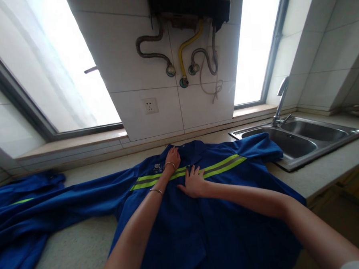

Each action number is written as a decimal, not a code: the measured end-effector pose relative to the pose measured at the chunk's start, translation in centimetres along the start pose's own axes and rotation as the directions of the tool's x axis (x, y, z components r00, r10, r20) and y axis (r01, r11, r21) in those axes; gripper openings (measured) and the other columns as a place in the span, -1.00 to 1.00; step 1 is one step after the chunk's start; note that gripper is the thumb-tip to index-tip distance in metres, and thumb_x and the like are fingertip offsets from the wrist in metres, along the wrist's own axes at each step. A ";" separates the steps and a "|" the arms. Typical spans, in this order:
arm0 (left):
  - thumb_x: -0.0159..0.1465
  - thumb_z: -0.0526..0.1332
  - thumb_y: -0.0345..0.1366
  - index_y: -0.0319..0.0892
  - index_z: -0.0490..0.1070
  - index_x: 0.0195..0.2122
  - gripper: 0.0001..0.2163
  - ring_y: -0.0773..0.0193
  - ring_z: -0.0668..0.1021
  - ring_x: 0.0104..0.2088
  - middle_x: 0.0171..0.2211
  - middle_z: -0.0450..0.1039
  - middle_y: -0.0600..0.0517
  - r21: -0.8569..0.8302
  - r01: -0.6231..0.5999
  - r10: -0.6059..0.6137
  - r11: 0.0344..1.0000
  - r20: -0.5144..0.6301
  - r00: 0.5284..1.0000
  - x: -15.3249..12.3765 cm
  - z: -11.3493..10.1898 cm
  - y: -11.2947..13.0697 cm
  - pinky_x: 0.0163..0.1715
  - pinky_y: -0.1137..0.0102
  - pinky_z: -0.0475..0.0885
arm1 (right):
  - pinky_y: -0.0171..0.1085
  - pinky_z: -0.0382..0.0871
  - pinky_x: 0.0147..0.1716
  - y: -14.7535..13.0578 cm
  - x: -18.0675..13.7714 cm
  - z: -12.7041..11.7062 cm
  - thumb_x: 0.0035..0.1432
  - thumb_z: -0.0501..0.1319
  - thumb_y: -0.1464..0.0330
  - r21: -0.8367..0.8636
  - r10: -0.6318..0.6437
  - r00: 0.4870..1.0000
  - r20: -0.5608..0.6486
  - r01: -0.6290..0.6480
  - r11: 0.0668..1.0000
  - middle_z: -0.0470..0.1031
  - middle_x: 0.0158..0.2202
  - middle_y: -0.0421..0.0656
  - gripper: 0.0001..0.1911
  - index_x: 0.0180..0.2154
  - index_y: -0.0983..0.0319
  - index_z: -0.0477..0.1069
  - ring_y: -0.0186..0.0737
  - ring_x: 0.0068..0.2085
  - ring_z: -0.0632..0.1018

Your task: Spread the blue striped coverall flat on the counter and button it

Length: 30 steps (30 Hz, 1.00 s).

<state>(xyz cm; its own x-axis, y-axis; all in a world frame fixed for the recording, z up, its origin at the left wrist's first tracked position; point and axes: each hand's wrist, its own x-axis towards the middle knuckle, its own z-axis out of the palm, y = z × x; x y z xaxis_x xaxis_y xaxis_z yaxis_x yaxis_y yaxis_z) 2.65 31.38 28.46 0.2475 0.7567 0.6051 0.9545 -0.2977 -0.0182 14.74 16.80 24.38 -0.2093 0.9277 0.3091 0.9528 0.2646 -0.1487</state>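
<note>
A blue work jacket (231, 196) lies spread, front up, on the countertop, with a yellow-green and grey reflective band across its chest and a small white print at the left. Its collar (195, 148) points toward the wall. At the collar's left side my left hand (172, 159) has its fingers closed together on the fabric; the fingertips are partly hidden. My right hand (195, 182) rests on the chest near the front opening, fingers spread out and holding nothing. One sleeve stretches left; the other reaches the sink's edge.
More blue clothing (10, 239) lies at the left on the pale countertop (74, 248). A double-basin steel sink (289, 161) with a faucet (281, 99) is at the right. Hoses hang below a water heater (187, 7) on the tiled wall, above a socket (150, 106).
</note>
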 end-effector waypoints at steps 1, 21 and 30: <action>0.30 -0.16 -0.39 -0.37 0.18 0.18 -0.55 0.17 0.12 0.26 0.25 0.09 -0.17 0.024 0.051 -0.050 0.998 -0.059 0.997 -0.3 -0.1 0.0 0.25 0.30 -0.02 | 0.39 -0.26 0.08 0.5 -0.5 0.2 0.11 -0.07 -0.14 0.029 -0.054 0.998 -0.029 0.055 0.998 -0.12 0.28 0.32 -0.05 0.27 0.46 0.02 0.49 0.25 -0.04; 0.34 -0.15 -0.07 0.05 0.04 0.28 -0.52 -0.09 -0.05 0.30 0.32 -0.08 0.02 -0.025 -0.124 0.125 0.992 0.326 0.937 -2.1 0.7 -0.3 0.20 -0.03 -0.09 | -0.15 0.37 -0.09 7.4 11.1 -7.2 0.22 0.08 0.29 -0.002 0.127 0.973 -0.191 -0.130 0.992 0.46 -0.09 0.20 -0.60 0.00 0.42 0.38 0.03 -0.02 0.49; 0.31 -0.19 0.08 0.22 -0.02 0.27 -0.50 -0.14 -0.12 0.30 0.34 -0.18 0.07 -0.075 -0.155 0.172 0.985 0.396 0.902 -2.5 0.0 -0.6 0.19 -0.08 -0.15 | -0.20 0.37 -0.07 7.2 14.8 -6.7 0.16 0.13 0.48 -0.018 0.142 0.977 -0.162 -0.147 0.989 0.48 -0.09 0.19 -0.71 -0.08 0.37 0.47 -0.02 0.00 0.49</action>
<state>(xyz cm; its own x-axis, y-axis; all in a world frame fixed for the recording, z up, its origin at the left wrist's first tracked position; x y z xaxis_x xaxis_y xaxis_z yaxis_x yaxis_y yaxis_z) 1.47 29.65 26.93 0.4532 0.8620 0.2270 0.8895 -0.4539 -0.0520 20.00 30.69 34.22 -0.0335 0.9010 0.4326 0.9770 0.1207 -0.1759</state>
